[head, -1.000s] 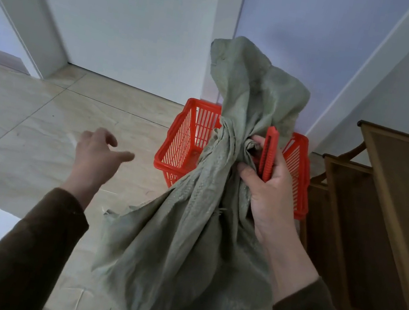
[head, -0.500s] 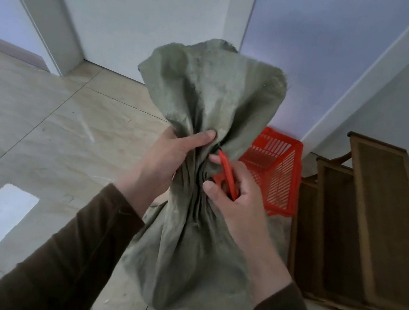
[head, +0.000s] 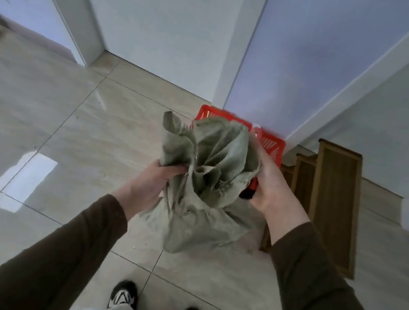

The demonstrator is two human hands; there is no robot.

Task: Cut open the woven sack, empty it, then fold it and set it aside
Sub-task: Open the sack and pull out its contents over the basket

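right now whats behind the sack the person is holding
A red plastic basket stands on the tiled floor behind the woven sack. Only its far rim and right corner show; the sack, gripped by the left hand and right hand, covers its inside.

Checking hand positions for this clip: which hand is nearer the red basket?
Right. The right hand holds the sack directly in front of the red basket, overlapping it in view; the left hand grips the sack's far side, away from it.

A home hallway is suggested — glossy beige floor tiles [head: 68, 117], white door frames [head: 232, 50], wooden furniture [head: 334, 199] right of the grip.
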